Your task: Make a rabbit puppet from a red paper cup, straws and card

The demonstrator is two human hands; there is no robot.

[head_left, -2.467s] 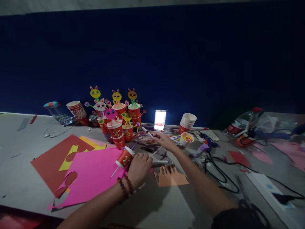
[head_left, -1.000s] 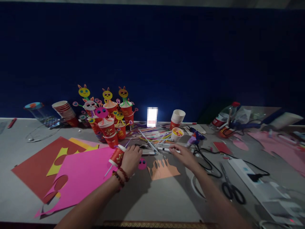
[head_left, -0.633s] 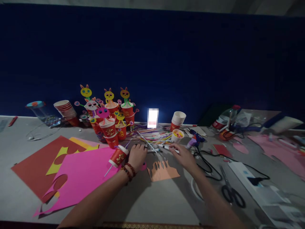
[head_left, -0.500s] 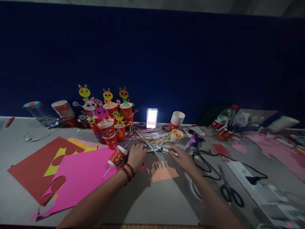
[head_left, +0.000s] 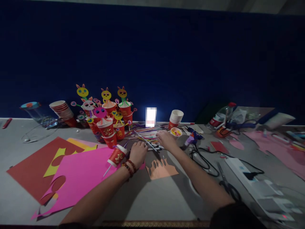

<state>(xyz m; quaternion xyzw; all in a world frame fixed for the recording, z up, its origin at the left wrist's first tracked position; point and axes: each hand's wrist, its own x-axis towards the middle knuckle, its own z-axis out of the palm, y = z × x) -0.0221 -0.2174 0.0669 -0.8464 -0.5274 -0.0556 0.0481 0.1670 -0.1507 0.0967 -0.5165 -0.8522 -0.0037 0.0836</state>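
My left hand [head_left: 138, 152], with bead bracelets on the wrist, is closed on the base of a red paper cup [head_left: 116, 156]. The cup is tilted over a pink paper sheet [head_left: 83, 175], and a thin stick pokes out of it. My right hand [head_left: 165, 140] reaches, back up, onto a pile of coloured straws and pens [head_left: 150, 135]. Its fingers are dim and sunk among them, so I cannot tell whether they hold anything. A white marker [head_left: 152, 148] lies between the hands. An orange cut paper piece [head_left: 162, 168] lies just in front of them.
Finished bunny-face cups [head_left: 107, 121] stand at the back left beside a cup stack [head_left: 62, 109]. A lit phone [head_left: 151, 117], white cups [head_left: 176, 116], a bead cup [head_left: 176, 132], a glue gun [head_left: 193, 138], cables, scissors [head_left: 226, 184] and a power strip [head_left: 240, 168] crowd the right.
My right hand carried the white marker down to the table, then moved back and left onto the straw pile. The left hand slid forward a little with the cup.
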